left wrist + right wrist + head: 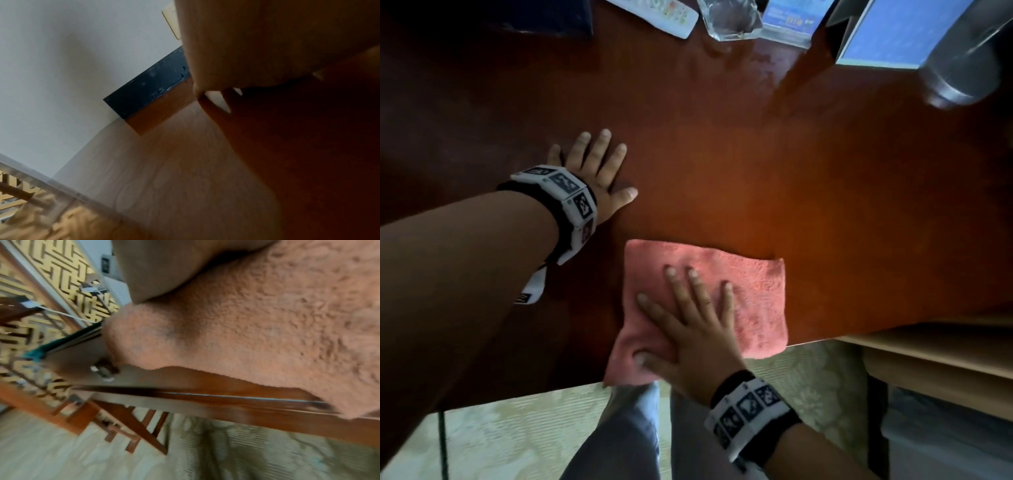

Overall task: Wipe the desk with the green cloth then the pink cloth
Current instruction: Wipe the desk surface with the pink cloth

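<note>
The pink cloth (753,298) lies folded flat on the reddish-brown desk (756,164) at its near edge, one corner hanging slightly over. My right hand (688,329) presses flat on it with fingers spread and straight; the right wrist view shows the pink cloth (257,331) close up under the palm. My left hand (595,171) rests flat on the bare desk to the left and further back, fingers straight; in the left wrist view the desk (164,178) fills the lower part. A strip of teal fabric (35,352) shows blurred at the desk's far end, possibly the green cloth.
Along the back of the desk stand a white remote (664,15), a glass ashtray (729,19), a blue card stand (791,20), a blue box (893,31) and a metal flask (962,72). A black panel (148,87) meets the wall. A wooden shelf (935,359) sits lower right.
</note>
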